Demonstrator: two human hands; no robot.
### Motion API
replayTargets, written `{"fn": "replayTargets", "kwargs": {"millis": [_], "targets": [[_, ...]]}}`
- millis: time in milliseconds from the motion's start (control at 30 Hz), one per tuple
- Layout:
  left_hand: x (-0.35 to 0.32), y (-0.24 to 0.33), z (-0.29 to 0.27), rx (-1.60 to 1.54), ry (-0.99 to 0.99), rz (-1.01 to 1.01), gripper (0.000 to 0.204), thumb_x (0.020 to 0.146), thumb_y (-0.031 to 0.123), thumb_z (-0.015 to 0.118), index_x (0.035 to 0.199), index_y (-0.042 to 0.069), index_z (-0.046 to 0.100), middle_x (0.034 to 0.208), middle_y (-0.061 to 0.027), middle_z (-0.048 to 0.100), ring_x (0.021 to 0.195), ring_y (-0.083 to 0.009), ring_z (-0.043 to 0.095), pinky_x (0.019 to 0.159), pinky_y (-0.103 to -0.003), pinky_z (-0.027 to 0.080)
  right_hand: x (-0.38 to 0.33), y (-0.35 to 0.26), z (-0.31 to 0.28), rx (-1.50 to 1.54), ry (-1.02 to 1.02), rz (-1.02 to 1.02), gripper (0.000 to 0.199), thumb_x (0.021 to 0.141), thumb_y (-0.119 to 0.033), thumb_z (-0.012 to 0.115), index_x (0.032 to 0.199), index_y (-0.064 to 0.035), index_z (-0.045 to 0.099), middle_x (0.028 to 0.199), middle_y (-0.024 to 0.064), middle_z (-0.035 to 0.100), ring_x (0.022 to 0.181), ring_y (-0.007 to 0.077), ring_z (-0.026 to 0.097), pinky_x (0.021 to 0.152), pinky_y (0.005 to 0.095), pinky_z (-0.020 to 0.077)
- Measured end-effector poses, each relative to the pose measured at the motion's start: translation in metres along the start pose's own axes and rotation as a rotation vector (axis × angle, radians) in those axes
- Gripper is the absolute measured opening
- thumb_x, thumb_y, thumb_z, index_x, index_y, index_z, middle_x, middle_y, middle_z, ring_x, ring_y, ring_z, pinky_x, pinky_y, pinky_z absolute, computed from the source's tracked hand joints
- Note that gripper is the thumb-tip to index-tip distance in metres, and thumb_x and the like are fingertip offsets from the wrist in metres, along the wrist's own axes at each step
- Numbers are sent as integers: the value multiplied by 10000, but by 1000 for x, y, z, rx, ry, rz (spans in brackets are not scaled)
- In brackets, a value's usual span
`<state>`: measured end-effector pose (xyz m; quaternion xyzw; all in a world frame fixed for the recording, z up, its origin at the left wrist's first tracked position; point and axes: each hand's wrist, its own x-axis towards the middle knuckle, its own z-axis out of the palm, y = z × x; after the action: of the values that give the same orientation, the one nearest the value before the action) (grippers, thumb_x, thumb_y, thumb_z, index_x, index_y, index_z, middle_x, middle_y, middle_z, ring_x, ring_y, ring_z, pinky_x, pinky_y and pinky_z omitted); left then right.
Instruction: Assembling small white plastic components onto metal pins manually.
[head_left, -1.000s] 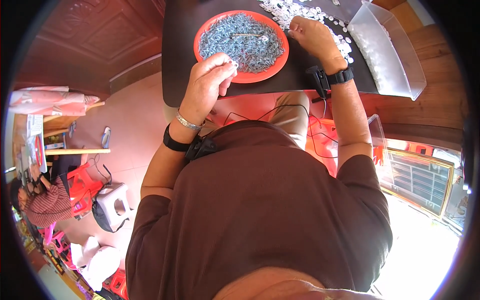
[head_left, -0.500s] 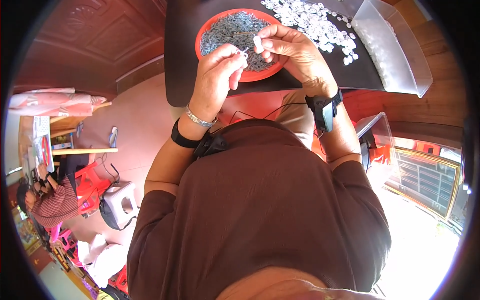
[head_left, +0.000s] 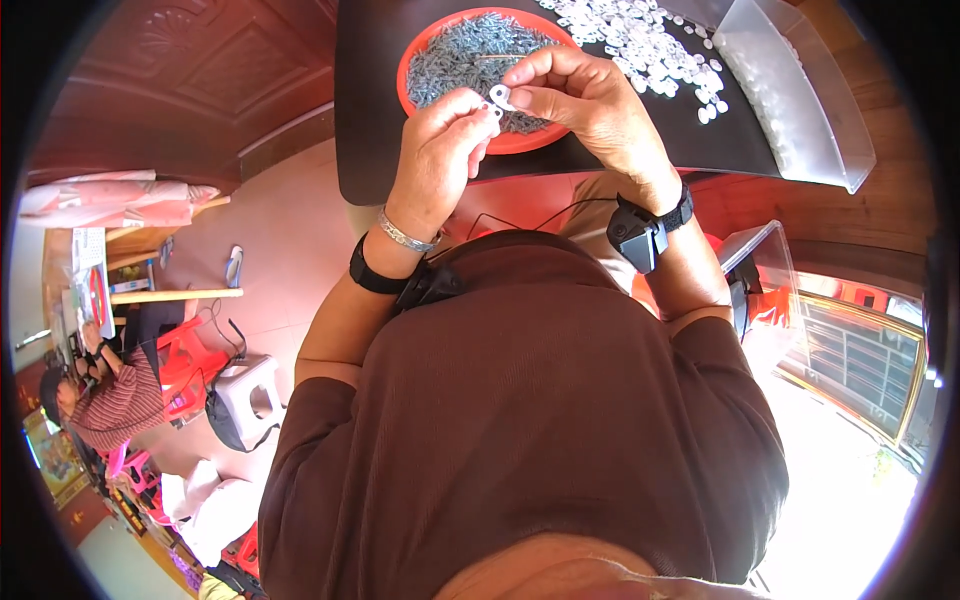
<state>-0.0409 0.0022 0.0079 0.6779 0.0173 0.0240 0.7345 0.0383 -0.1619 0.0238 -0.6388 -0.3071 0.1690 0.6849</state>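
Over a red basin (head_left: 404,85) of slender grey nail-like pieces (head_left: 465,48), both my hands meet almost fingertip to fingertip. My right hand (head_left: 592,108) pinches a small white plastic piece with a round ring-like end (head_left: 501,94). Close against it, my left hand (head_left: 438,150) is closed on another small whitish piece (head_left: 493,112), mostly covered by the thumb and fingers. Whether the two pieces touch I cannot tell. A thin brownish strip (head_left: 500,57) shows above the grey pile, near my right fingertips.
Many loose white plastic pieces (head_left: 650,48) lie on the black table (head_left: 366,130), right of the basin. Beyond them stands a translucent bin (head_left: 848,150) holding whitish pieces. At far left, another person in a striped top (head_left: 125,405) sits near red and grey stools (head_left: 250,400).
My right hand has turned the white piece so its ring-like end shows, and brought it closer to my left fingertips. The whole view has shifted slightly.
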Motion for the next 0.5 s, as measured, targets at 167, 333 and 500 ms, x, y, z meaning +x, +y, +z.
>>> {"fn": "replayTargets", "kwargs": {"millis": [167, 333, 500], "targets": [[-2, 1, 1, 57, 11, 35, 233, 914, 192, 492, 750, 39, 555, 578, 28, 460, 490, -40, 385, 457, -195, 262, -1, 1, -1, -57, 29, -27, 125, 852, -71, 659, 964, -14, 654, 836, 19, 657, 796, 69, 604, 733, 207, 482], [-2, 1, 2, 61, 10, 28, 233, 915, 189, 490, 748, 40, 555, 575, 31, 455, 489, -39, 381, 455, -195, 255, 0, 5, -5, -82, 55, -52, 129, 851, -72, 657, 967, -15, 657, 815, 7, 646, 768, 53, 585, 707, 196, 471], [-2, 0, 1, 69, -1, 17, 236, 917, 186, 489, 745, 38, 554, 575, 30, 453, 492, -40, 381, 456, -196, 254, -2, 6, -3, -102, 35, -17, 108, 853, -64, 646, 951, -21, 661, 820, 4, 641, 760, 47, 571, 680, 192, 458]]}}
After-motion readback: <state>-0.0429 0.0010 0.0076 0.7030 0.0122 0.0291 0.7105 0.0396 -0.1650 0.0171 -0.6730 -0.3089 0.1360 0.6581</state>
